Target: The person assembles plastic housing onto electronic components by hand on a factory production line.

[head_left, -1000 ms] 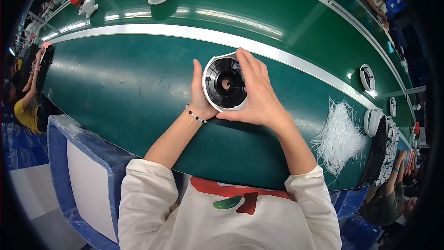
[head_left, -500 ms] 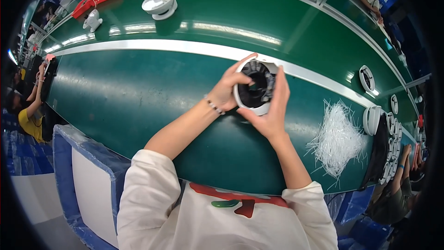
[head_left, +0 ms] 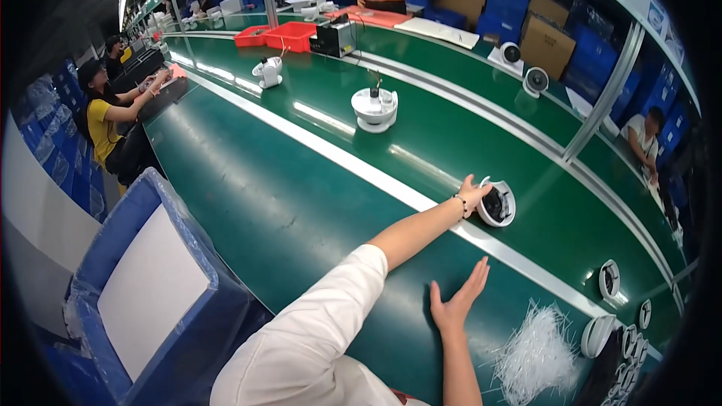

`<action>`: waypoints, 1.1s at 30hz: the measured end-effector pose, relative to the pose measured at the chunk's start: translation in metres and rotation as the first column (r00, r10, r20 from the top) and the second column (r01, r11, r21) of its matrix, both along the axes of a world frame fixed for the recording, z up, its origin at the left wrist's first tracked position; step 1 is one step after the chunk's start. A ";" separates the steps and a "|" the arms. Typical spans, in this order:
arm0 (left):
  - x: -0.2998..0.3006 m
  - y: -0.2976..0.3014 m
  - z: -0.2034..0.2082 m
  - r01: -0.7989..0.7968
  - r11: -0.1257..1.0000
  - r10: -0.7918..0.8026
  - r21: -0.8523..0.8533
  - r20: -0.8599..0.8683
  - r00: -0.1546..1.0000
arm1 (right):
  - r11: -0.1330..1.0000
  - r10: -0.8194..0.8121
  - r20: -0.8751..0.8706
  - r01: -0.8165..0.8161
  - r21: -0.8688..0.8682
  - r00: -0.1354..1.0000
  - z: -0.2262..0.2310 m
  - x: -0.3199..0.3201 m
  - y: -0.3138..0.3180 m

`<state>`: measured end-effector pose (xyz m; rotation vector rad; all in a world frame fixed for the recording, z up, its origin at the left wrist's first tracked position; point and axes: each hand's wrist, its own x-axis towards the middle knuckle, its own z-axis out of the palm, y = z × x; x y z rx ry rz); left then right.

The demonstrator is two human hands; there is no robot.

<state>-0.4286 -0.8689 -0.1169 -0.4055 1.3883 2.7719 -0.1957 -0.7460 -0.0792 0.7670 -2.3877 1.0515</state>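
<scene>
My left hand (head_left: 471,195) reaches out over the far side of the bench, its fingers on the near rim of a white round housing (head_left: 507,209) with a black inner part. The housing sits tilted on the green surface past the white strip. My right hand (head_left: 459,301) hangs above the near worktop with nothing in it, thumb and fingers apart. Closest to it on the right is a heap of thin clear plastic strips (head_left: 538,357).
More white housings (head_left: 599,336) are gathered at the lower right, and one (head_left: 609,280) lies beyond the strip. A white dome-like unit (head_left: 374,109) stands further back, near red trays (head_left: 292,36). A blue bin (head_left: 203,297) is at my left. Other people sit or stand around.
Both hands held the housing close in front of me. Now my left hand has carried it across the strip, and my right hand has let go. The view has swung left and up.
</scene>
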 end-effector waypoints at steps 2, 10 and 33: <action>0.002 0.022 0.038 -0.031 0.921 0.068 -0.388 0.082 0.994 | 0.998 -0.054 0.034 0.054 0.028 0.998 -0.007 -0.007 0.023; 0.242 -0.188 0.242 -0.380 0.323 -0.036 -0.867 -0.412 0.910 | 0.993 -0.079 0.016 0.077 0.084 0.997 -0.022 -0.016 0.030; 0.491 -0.245 0.066 0.703 -0.401 0.312 -0.587 0.634 0.708 | 0.973 -0.101 -0.227 0.144 0.180 0.969 0.005 -0.016 0.023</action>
